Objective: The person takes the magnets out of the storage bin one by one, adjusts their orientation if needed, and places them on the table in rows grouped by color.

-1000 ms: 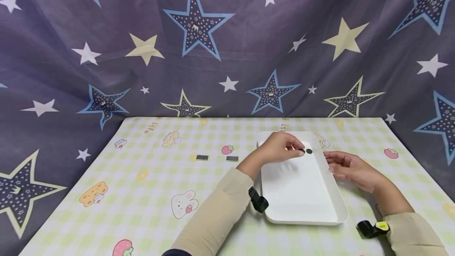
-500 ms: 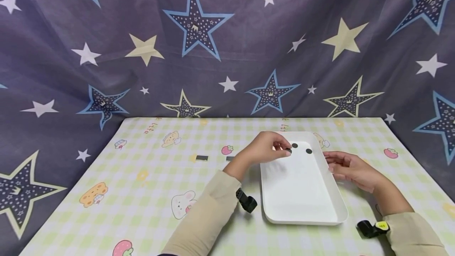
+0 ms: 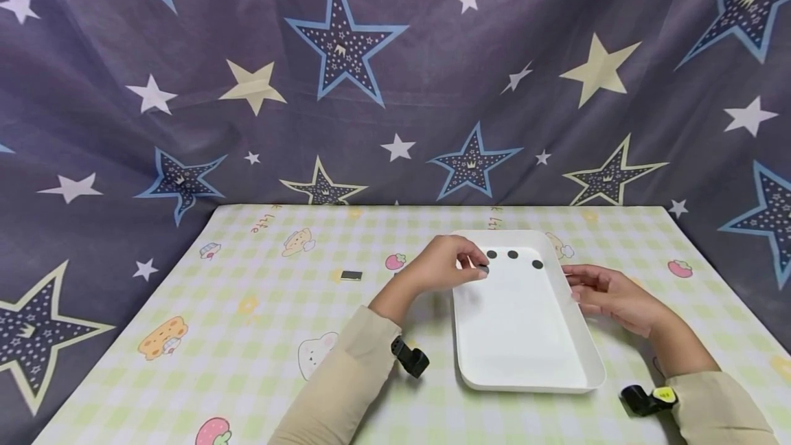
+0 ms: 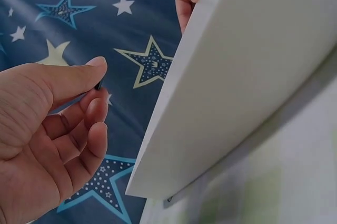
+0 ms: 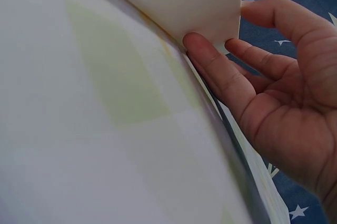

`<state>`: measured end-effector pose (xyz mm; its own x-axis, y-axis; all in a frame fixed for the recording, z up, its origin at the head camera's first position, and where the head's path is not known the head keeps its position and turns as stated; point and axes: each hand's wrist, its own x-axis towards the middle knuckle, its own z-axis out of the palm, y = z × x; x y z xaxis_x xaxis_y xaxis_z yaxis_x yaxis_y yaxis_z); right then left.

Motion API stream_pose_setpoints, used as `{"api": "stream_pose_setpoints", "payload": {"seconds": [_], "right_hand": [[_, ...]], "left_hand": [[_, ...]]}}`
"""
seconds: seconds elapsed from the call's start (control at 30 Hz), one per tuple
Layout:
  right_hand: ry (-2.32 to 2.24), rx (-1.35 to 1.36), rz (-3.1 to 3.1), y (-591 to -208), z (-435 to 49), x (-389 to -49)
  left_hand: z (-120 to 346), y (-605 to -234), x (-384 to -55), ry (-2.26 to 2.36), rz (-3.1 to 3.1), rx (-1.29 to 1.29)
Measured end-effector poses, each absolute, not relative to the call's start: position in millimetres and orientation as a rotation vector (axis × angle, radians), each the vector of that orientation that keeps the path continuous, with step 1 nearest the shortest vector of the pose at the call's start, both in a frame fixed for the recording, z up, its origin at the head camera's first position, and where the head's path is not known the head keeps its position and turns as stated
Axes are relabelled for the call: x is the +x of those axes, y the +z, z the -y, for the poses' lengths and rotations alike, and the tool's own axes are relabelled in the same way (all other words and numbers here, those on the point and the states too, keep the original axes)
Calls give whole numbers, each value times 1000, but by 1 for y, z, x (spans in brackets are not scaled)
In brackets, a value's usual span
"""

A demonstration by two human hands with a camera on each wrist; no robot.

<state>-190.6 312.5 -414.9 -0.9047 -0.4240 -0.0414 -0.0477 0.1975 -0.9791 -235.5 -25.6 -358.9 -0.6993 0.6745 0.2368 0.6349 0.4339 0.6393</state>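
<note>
My left hand (image 3: 441, 264) is over the far left part of a white tray (image 3: 525, 342). Between thumb and fingertips it pinches a small black disc (image 3: 484, 269), seen edge-on as a dark sliver in the left wrist view. Three similar discs lie in a loose row on the tray floor near its far end: a left one (image 3: 491, 254), a middle one (image 3: 513, 255) and a right one (image 3: 537, 264). My right hand (image 3: 618, 299) rests its fingertips against the outside of the tray's right wall, fingers relaxed, as the right wrist view (image 5: 284, 87) shows close up.
A small dark rectangular piece (image 3: 351, 275) lies on the checkered tablecloth (image 3: 247, 335) left of the tray. A second one is almost wholly hidden behind the left hand and wrist. A star-patterned curtain (image 3: 395, 88) hangs behind the table.
My left hand has moved left along the tray's far end, leaving two more discs lying on its floor, and now pinches another. The right hand and tray have stayed in place.
</note>
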Motion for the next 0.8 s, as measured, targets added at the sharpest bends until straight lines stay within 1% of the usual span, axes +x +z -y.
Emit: {"api": "stream_pose_setpoints", "payload": {"seconds": [0.47, 0.8], "right_hand": [[-1754, -422, -2185, -414, -312, -190], [-1762, -428, -2175, -415, -313, -191]], "left_hand": [[50, -364, -231, 1159, -2633, 1203], [70, -371, -231, 1160, -2661, 1126]]}}
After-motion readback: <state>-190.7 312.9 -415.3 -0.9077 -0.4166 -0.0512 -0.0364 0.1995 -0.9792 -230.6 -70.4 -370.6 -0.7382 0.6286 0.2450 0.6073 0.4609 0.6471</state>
